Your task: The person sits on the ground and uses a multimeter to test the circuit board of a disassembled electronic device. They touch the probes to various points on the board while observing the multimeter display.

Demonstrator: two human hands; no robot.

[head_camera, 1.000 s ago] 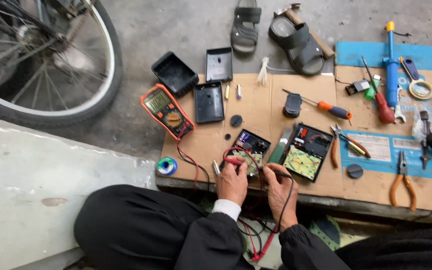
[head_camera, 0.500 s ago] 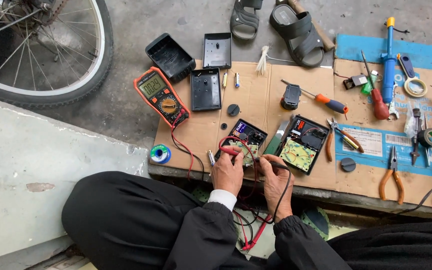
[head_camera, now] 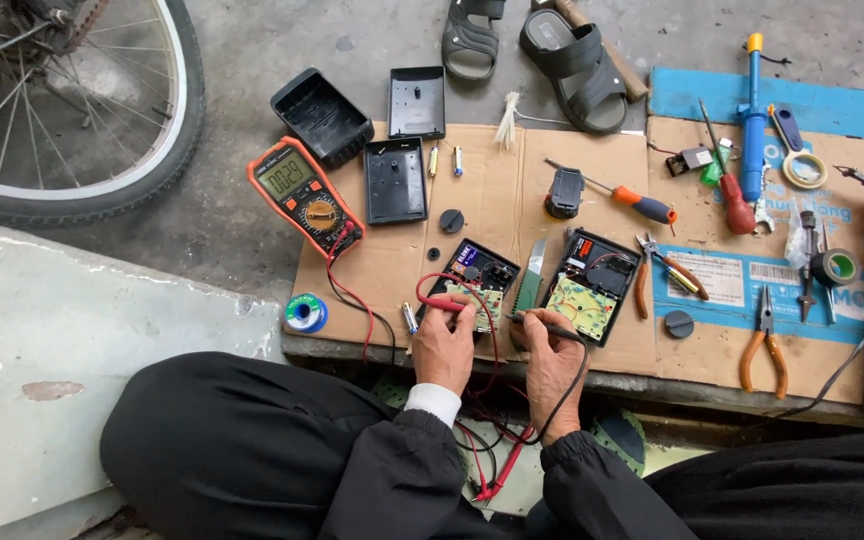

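Left hand [head_camera: 444,345] is pinched shut on the red probe [head_camera: 442,303], tip on the small open device [head_camera: 479,280] just ahead of its fingers. Right hand [head_camera: 552,362] is closed on the black probe [head_camera: 530,318], tip pointing toward the gap between that device and the second open device [head_camera: 592,285] ahead and to its right; exact contact point too small to tell. Both leads run back under the wrists, the red one also looping up to the orange multimeter [head_camera: 302,195], well off to the left of the left hand. Everything sits on a cardboard sheet [head_camera: 492,190] on the floor. Handling, as a judgement: probes are light, stiff and thin, best held pencil-style on the insulated barrel behind the tip; leads are soft and will drag. The exposed boards look fragile, so hold by the casing edges, not the components. Count: two probes, two opened devices, one multimeter, three empty black casing halves [head_camera: 395,178] beyond the left hand, one solder spool [head_camera: 305,313] left of it, two pliers [head_camera: 764,345] and one orange-handled screwdriver [head_camera: 642,205] out past the right hand, two sandals [head_camera: 577,50] at the far edge.
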